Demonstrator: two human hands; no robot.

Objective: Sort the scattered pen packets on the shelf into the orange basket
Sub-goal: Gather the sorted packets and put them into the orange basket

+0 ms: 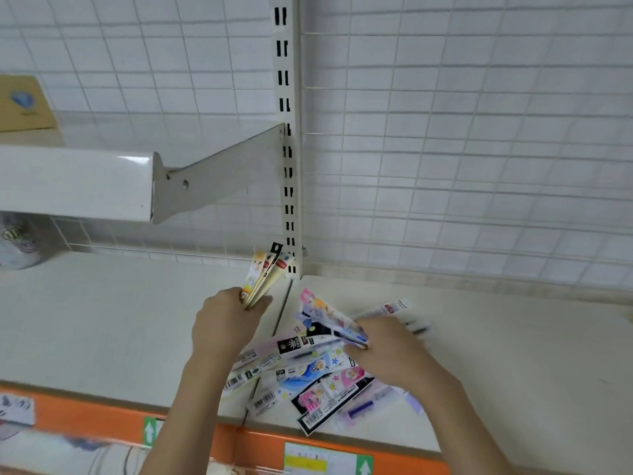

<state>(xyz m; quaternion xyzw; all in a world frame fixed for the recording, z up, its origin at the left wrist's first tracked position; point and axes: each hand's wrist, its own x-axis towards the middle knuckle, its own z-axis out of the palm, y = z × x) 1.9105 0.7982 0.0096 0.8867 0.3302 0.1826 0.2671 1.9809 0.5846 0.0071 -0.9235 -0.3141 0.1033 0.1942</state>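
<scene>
My left hand [224, 318] grips a small fanned bundle of pen packets [263, 272], held upright above the shelf near the upright post. My right hand [387, 351] pinches a colourful pen packet [325, 315] and lifts its far end off the pile. Several more pen packets [308, 375] lie scattered and overlapping on the cream shelf [496, 371], below and between my hands. Another packet [390, 308] and loose pens lie just beyond my right hand. No orange basket is in view.
A white wire-grid back panel [462, 149] rises behind the shelf, with a slotted upright post [287, 159]. An upper shelf on a bracket [102, 181] juts out at the left. The shelf's front edge carries an orange strip [267, 443] with labels.
</scene>
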